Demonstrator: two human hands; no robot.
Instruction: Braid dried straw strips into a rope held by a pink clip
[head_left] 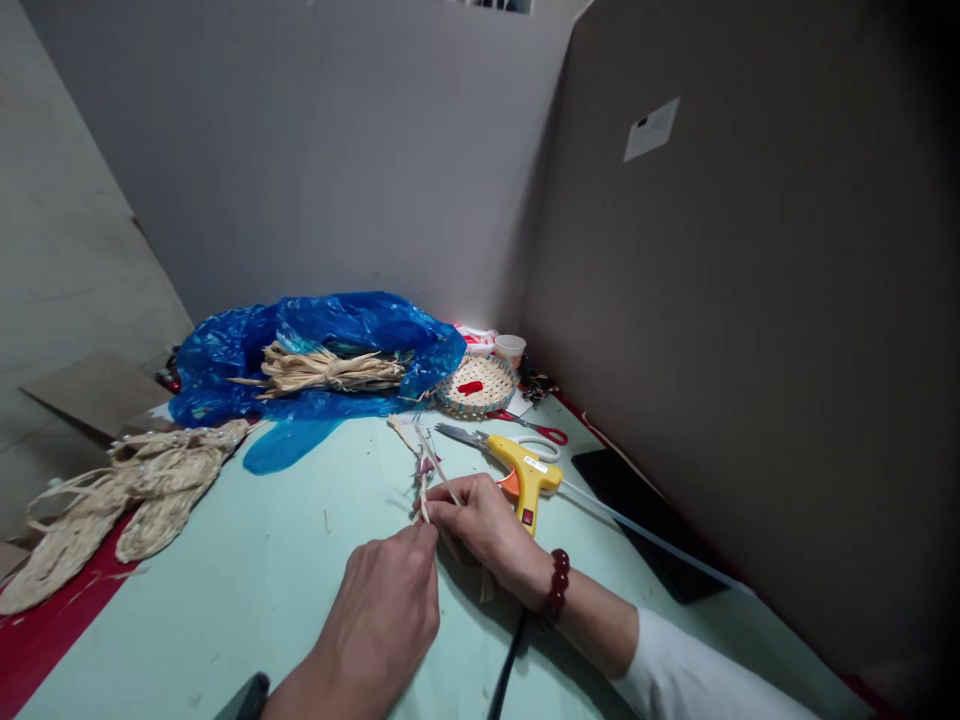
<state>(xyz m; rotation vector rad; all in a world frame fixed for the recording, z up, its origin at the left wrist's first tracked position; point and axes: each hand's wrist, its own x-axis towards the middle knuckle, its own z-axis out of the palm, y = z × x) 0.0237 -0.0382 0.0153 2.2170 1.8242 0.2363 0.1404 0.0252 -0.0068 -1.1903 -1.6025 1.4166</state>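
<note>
Between my two hands runs a thin, pale braided straw strand, rising from my fingertips toward a small hook on the table. My left hand is closed, its fingers pinching the strand's near end. Just beyond it, my right hand, with a dark red bead bracelet on the wrist, pinches the same strand higher up. A loose straw strip passes over the right fingers and hangs below that hand. A yellow glue gun lies right beside the right hand, partly hidden by it.
Blue plastic bag at the back holds a straw bundle. A round woven basket with a red item, a paper cup and scissors lie nearby. Woven straw sandals rest at left; a dark flat object lies at right.
</note>
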